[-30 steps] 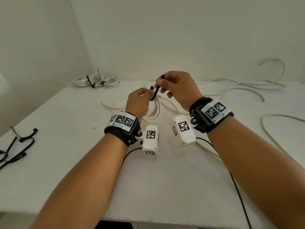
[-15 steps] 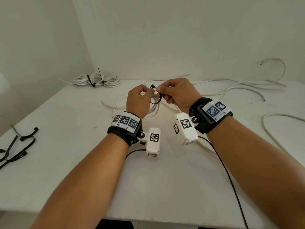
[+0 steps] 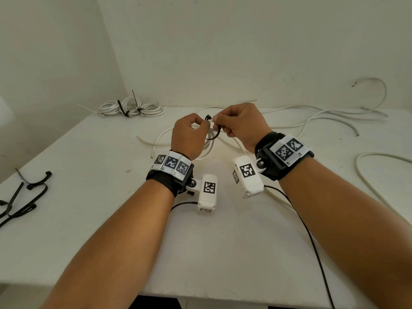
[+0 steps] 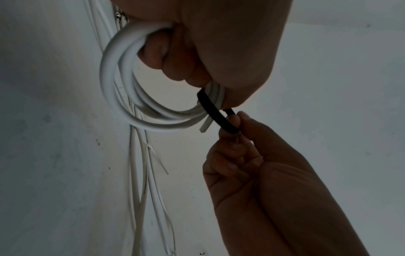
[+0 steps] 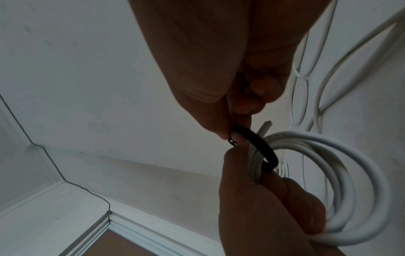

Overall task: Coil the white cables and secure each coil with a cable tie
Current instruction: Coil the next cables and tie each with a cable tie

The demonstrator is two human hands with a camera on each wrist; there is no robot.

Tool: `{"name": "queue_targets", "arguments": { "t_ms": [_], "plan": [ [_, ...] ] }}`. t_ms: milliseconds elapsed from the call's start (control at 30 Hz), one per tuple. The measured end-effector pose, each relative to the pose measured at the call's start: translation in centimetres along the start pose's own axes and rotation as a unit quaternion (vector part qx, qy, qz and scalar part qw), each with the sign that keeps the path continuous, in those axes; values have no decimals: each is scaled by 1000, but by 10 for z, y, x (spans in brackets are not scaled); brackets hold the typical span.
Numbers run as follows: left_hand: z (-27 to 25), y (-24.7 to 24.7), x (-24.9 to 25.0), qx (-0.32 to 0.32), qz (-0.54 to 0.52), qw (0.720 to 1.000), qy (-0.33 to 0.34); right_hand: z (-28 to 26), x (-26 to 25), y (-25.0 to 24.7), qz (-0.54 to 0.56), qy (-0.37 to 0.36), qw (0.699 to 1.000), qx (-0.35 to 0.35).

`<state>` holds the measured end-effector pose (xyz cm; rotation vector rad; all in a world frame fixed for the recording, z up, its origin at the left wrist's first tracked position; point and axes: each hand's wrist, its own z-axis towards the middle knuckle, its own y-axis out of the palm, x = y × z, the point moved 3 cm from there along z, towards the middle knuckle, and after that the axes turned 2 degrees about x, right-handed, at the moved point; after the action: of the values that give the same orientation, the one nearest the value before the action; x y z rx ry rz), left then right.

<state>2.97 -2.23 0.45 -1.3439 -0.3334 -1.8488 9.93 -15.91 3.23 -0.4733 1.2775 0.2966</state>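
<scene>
**A:** Which step is this?

**B:** Tying off a coil, I'd judge. The left hand (image 3: 189,136) has its fingers curled through a small coil of round white plastic cable (image 4: 122,86), held just above the white table (image 3: 89,197) near its middle, roughly twelve o'clock from the person. A flat black plastic cable tie (image 4: 215,114) is looped around one side of the bundle.

**A:** And the other hand?

**B:** The right hand (image 3: 240,124) pinches the tie between thumb and fingertips (image 5: 237,138), close against the left hand's knuckles. The tie's small head pokes up between the two hands. Whether the tail has entered the head I cannot tell; the fingers hide it.

**A:** So what does the next move need?

**B:** Probably feeding the tail through the head, if it isn't through, then pulling it snug while the left hand keeps the turns bunched. The cut cable end (image 5: 266,123) sticks out beside the tie, so it should be caught inside the loop.

**A:** How far along is the job?

**B:** Partway. A bundle of white coils bound with black ties (image 3: 131,108) lies at about ten o'clock by the wall. Loose white cables (image 3: 323,117) sprawl from one to three o'clock, uncoiled. Spare black ties (image 3: 24,197) lie at nine o'clock.
</scene>
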Motion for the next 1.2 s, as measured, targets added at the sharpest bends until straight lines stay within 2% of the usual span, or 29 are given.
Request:
{"name": "queue_targets", "arguments": {
  "t_ms": [133, 233, 367, 567, 767, 833, 933, 1033, 1100, 1200],
  "plan": [
    [-3, 3, 5, -22, 31, 999, 39, 2, 0, -2, -10, -6, 1000, 23],
    [-5, 4, 7, -40, 40, 998, 39, 3, -1, -4, 6, 7, 1000, 24],
    [-7, 4, 6, -83, 30, 995, 35, 4, 5, -6, 11, 40, 999, -27],
    [-9, 4, 12, -102, 35, 992, 61, 5, 5, -12, -16, 51, 994, -92],
    [-9, 3, 13, -125, 59, 988, 66, 6, 0, -19, -79, 52, 993, -71],
    [-11, 3, 15, -131, 52, 987, 71, 8, 3, -22, -79, 79, 989, -98],
    [-14, 2, 20, -150, 23, 984, 93, 6, 11, -25, 39, 150, 976, -155],
    [-16, 2, 22, -167, -9, 981, 101, 1, 15, -26, 173, 201, 943, -200],
    [-17, 2, 22, -176, -16, 979, 97, 0, 16, -25, 193, 204, 932, -228],
    [-18, 3, 20, -189, -12, 977, 93, 1, 17, -25, 185, 214, 931, -229]
  ]
}}
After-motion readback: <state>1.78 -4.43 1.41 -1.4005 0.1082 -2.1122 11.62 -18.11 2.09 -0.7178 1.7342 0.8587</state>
